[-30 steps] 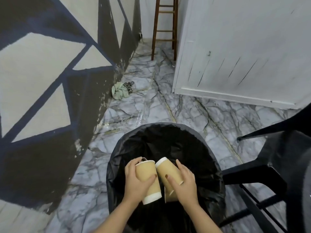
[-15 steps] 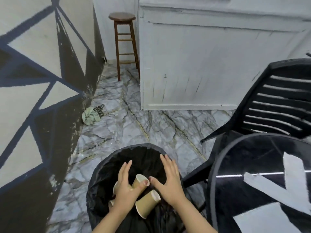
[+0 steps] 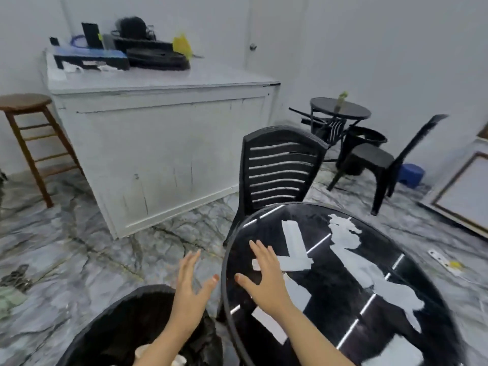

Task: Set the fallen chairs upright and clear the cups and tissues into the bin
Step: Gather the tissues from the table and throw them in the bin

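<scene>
Two bare hands fill the lower middle of my view, and both are spread wide with nothing in them. Going from largest to smallest: a pale marble floor (image 3: 79,260) runs across the room, and a white counter (image 3: 163,143) stands at the back left with dark clutter on top. A round black table (image 3: 343,326) with a glossy top takes up the lower right. Just behind it, a black chair (image 3: 277,170) stands upright, its slatted back facing me. Farther back on the right, a second chair (image 3: 375,159) also stands upright, near a small round table (image 3: 340,109); something dark and slatted lies tipped beneath that table, too blurred for me to name. A wooden stool (image 3: 29,138) stands at the left edge. The bin (image 3: 132,320), lined in black, sits at the bottom left, just beside the big table. Pale cups (image 3: 142,351) show inside it, partly hidden by my forearm. My left hand (image 3: 188,291) hovers over the bin's far rim, fingers fanned. My right hand (image 3: 266,278) hovers over the table's near edge, fingers fanned too.
</scene>
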Motion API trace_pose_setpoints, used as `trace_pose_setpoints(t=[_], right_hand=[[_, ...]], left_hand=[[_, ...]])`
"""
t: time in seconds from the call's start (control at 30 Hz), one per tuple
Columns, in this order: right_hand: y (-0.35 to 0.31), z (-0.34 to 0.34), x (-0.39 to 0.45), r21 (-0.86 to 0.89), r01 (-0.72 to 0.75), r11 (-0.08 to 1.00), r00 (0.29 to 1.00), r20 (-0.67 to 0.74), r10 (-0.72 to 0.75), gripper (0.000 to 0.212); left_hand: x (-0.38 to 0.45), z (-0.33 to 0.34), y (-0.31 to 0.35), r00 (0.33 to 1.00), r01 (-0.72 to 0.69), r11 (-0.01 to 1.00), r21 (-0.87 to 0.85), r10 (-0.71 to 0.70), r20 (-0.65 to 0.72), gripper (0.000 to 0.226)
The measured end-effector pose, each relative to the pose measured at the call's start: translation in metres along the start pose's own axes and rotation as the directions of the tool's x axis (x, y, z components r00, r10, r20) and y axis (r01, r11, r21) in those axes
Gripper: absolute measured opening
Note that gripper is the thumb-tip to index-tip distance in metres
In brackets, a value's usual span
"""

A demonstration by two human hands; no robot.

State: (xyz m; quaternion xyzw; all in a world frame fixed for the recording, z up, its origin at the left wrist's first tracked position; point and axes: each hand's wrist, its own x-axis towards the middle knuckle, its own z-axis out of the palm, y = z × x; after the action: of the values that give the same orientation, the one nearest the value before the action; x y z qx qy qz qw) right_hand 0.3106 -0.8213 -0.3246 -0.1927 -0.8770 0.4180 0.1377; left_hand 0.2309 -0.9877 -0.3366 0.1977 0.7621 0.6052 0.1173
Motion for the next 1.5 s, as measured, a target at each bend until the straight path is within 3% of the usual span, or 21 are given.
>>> trace_pose_setpoints(t=[0.3, 0.47, 0.63, 0.73, 0.83, 0.93, 1.13, 1.3, 1.5], right_hand=[[0.077, -0.093, -0.09, -0.05, -0.305, 0.951, 0.919, -0.279, 0.28, 0.08], [0.123, -0.125, -0.138, -0.018, -0.467, 0.884, 0.835, -0.336, 0.435, 0.084], [0.159, -0.139, -0.16, -0.104, -0.534, 0.839, 0.82, -0.307, 0.483, 0.096], [0.177, -0.137, -0.164, -0.198, -0.534, 0.822, 0.837, -0.263, 0.481, 0.101], [0.19, -0.128, -0.162, -0.35, -0.526, 0.776, 0.85, -0.248, 0.464, 0.104], [0.196, -0.122, -0.157, -0.39, -0.527, 0.755, 0.85, -0.256, 0.461, 0.101], [0.197, -0.128, -0.152, -0.411, -0.528, 0.743, 0.846, -0.177, 0.502, 0.097], [0.182, -0.123, -0.143, -0.215, -0.584, 0.783, 0.811, -0.121, 0.572, 0.082], [0.156, -0.103, -0.129, 0.102, -0.516, 0.85, 0.828, -0.193, 0.526, 0.071]], left_hand=[[-0.012, 0.096, 0.015, 0.909, -0.211, 0.972, 0.102, 0.157, 0.386, 0.058], [-0.02, 0.144, 0.0, 0.874, -0.238, 0.954, 0.18, 0.13, 0.467, 0.056], [-0.019, 0.179, -0.013, 0.897, -0.251, 0.934, 0.256, 0.124, 0.425, 0.048], [-0.02, 0.192, -0.021, 0.881, -0.32, 0.865, 0.388, 0.12, 0.458, 0.057], [-0.017, 0.202, -0.029, 0.861, -0.427, 0.698, 0.576, 0.119, 0.494, 0.078], [-0.013, 0.205, -0.031, 0.866, -0.43, 0.622, 0.655, 0.078, 0.494, 0.085], [-0.01, 0.207, -0.03, 0.876, -0.376, 0.682, 0.627, 0.041, 0.48, 0.097], [-0.016, 0.207, -0.026, 0.906, -0.286, 0.81, 0.512, 0.054, 0.421, 0.046], [-0.022, 0.197, -0.014, 0.956, -0.091, 0.947, 0.308, -0.003, 0.293, 0.034]])
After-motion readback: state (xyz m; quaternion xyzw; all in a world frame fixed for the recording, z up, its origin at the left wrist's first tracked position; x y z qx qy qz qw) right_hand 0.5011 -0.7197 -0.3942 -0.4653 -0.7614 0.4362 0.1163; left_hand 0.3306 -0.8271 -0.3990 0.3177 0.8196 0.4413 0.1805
